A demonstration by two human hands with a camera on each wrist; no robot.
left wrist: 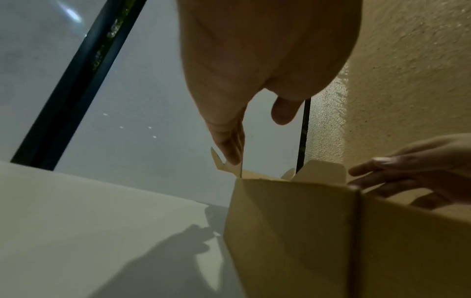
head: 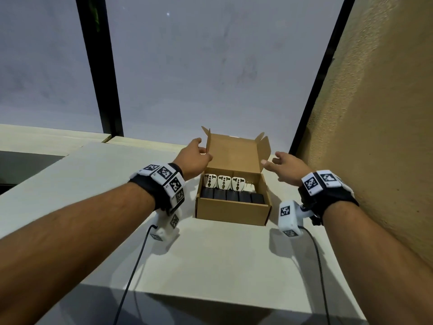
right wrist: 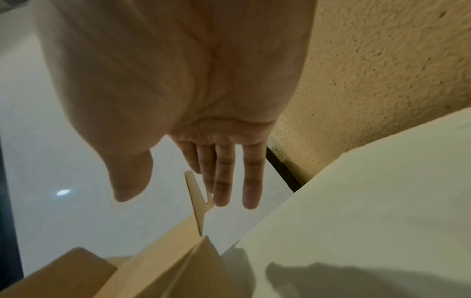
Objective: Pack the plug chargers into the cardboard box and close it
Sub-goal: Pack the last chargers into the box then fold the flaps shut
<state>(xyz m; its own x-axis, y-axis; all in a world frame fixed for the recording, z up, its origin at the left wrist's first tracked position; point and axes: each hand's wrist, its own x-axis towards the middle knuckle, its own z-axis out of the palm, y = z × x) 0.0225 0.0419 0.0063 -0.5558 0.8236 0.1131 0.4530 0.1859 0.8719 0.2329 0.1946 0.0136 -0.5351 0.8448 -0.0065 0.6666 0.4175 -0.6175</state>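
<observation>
An open cardboard box (head: pixel 233 212) stands on the white table, its lid (head: pixel 234 153) upright at the back. Inside, a row of white plug chargers (head: pixel 223 182) stands behind a row of black ones (head: pixel 232 197). My left hand (head: pixel 202 150) is at the lid's left edge; its straight fingers (left wrist: pixel 229 141) touch the corner flap and the thumb stays apart. My right hand (head: pixel 273 160) is spread at the lid's right side, and its fingers (right wrist: pixel 224 181) lie next to the lid's corner tab (right wrist: pixel 196 193). Neither hand holds a charger.
The white table (head: pixel 210 254) ends in a front edge near me. A textured tan wall (head: pixel 375 113) rises close on the right. Frosted glass with black frames (head: pixel 100 78) stands behind the box. Black cables (head: pixel 133 273) trail from both wrist cameras.
</observation>
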